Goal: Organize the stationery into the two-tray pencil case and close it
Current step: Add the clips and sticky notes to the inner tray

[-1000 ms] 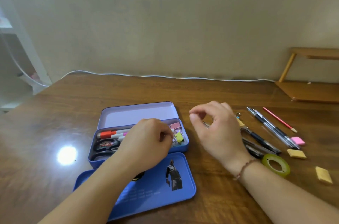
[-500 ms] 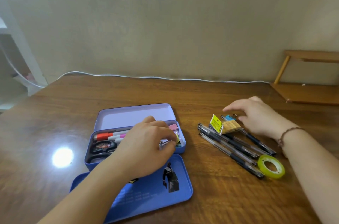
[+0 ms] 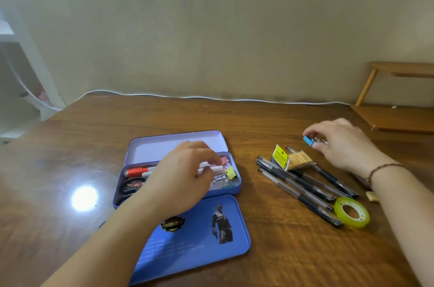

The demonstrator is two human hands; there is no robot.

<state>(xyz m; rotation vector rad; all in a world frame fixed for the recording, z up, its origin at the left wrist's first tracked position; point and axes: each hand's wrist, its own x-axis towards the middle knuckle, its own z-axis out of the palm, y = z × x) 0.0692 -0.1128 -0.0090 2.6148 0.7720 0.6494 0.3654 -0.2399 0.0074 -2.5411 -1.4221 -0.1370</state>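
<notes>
right hand (image 3: pixel 340 143): grip pinching blue clip (image 3: pixel 308 140) | left hand (image 3: pixel 185 176): curled over pencil case (image 3: pixel 234 189), grip unclear

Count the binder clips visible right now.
3: a blue clip pinched in the right hand, a pink clip and a yellow clip in the case tray. The left hand may hide more.

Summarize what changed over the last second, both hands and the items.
The right hand swung right, away from the case, past the pens, and now pinches a blue binder clip above the table. The left hand stayed over the case's tray among the binder clips. Markers, pens and tape roll lie as before; the case is still open.
</notes>
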